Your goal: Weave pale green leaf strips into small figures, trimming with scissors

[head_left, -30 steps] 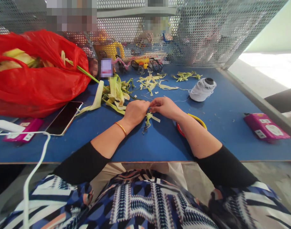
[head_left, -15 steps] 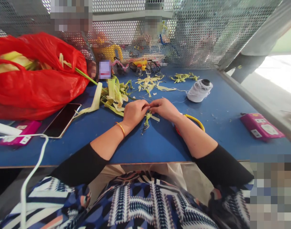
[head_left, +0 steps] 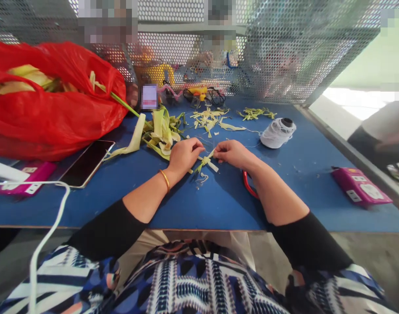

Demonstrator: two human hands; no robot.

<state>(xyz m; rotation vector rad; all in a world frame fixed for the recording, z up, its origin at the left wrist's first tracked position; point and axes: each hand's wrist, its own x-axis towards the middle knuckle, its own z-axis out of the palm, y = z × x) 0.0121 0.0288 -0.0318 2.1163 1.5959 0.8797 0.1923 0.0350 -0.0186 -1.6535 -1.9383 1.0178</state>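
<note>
My left hand point(head_left: 185, 155) is closed in a pinch, thumb against forefinger, above the blue table. Opposite it, my right hand point(head_left: 232, 154) pinches too, its fingertips beside the upper end of a pale strip. Whatever thin thing lies in either pinch is too small to make out. Between and just below the hands lies a small knotted bundle of pale green husk strips point(head_left: 205, 161), its ends sticking out several ways. A loose curl of white thread point(head_left: 203, 177) is under it. From the thread spool point(head_left: 277, 133), fine white thread runs towards the hands.
Torn husks point(head_left: 161, 131) and cut strips point(head_left: 207, 118) lie beyond my hands, with several knotted pieces point(head_left: 256, 114) farther right. A red looped handle point(head_left: 250, 185) shows beside my right forearm. The red bag point(head_left: 84, 113), phone point(head_left: 88, 163) and tissue packs point(head_left: 361, 186) stand around; perforated metal point(head_left: 277, 56) closes the back.
My hands have moved apart from touching fingertips, uncovering more of the knotted husk bundle. The view has shifted slightly, and a person beyond the table's right edge has changed position.
</note>
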